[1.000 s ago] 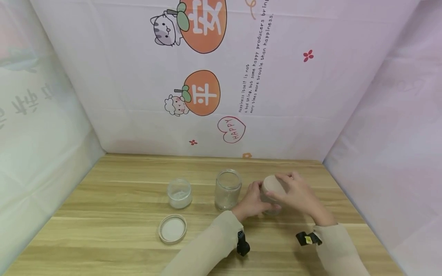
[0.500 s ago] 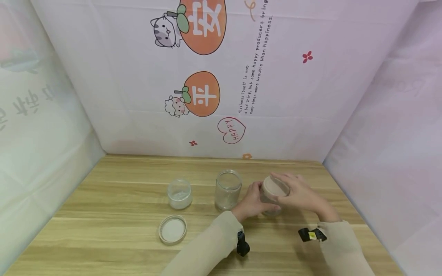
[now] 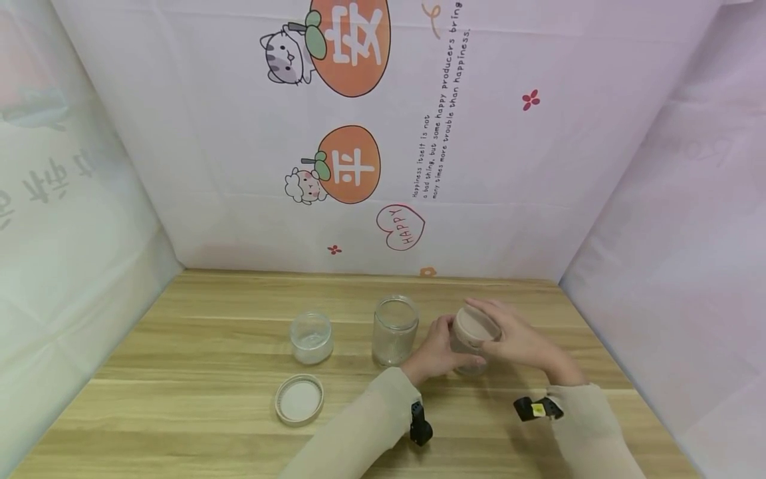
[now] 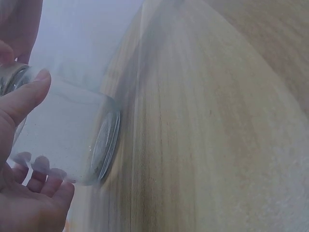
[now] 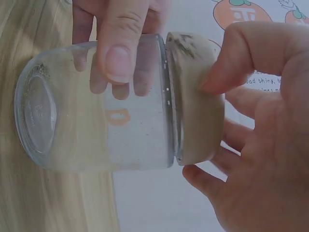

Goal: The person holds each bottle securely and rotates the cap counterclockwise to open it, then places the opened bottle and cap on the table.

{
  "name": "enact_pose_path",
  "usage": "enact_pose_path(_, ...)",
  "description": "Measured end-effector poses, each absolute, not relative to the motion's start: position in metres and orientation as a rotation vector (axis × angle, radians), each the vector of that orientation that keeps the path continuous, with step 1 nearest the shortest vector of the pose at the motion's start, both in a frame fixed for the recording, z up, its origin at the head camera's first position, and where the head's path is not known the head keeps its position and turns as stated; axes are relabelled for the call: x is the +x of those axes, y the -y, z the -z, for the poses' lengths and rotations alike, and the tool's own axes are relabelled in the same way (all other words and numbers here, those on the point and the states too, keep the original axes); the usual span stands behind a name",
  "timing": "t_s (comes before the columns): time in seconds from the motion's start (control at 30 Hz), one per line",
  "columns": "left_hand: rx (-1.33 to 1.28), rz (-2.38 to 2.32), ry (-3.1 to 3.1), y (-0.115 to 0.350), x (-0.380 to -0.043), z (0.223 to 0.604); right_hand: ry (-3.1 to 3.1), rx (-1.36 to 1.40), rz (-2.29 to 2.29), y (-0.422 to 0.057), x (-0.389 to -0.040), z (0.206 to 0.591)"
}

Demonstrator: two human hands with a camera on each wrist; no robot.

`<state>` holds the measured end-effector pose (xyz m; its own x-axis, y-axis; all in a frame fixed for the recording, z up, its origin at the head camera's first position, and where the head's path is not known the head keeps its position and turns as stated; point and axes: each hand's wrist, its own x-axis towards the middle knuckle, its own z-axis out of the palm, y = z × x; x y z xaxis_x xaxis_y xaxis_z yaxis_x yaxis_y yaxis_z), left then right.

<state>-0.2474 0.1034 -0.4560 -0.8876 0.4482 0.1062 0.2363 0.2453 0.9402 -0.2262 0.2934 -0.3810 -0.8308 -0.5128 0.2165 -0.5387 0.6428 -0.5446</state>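
Note:
To the right of centre in the head view, my left hand (image 3: pixel 435 351) grips a clear glass jar (image 5: pixel 65 147) round its body, thumb on the near side and fingers behind. A beige lid (image 5: pixel 198 111) sits on the jar's mouth, a thin line showing between it and the glass. My right hand (image 3: pixel 525 339) holds that lid by its edge from above, thumb and fingers spread round it. The left wrist view shows the jar's base close over the wooden surface. Left of my hands stands a taller open glass jar (image 3: pixel 395 332).
A small open glass jar (image 3: pixel 311 338) stands further left on the wooden table (image 3: pixel 197 372). In front of it a loose lid (image 3: pixel 300 399) lies with its inside up. Printed white cloth (image 3: pixel 479 219) hangs behind and on both sides.
My right hand has shifted its hold on the lid, its thumb moving rightward along the near edge. My left hand and the jar stay in the same place.

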Motion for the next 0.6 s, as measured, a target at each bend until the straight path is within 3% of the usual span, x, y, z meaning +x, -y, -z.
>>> enact_pose_path(0.27,0.662,-1.716,-2.328,-0.103,-0.247,0.455,2.769,0.895,-0.982,-0.287,-0.224,0.382)
enact_pose_path(0.6,0.636,-1.748,-2.308,-0.104,-0.247,0.454,2.823,0.415,-0.581,-0.27,-0.216,0.376)
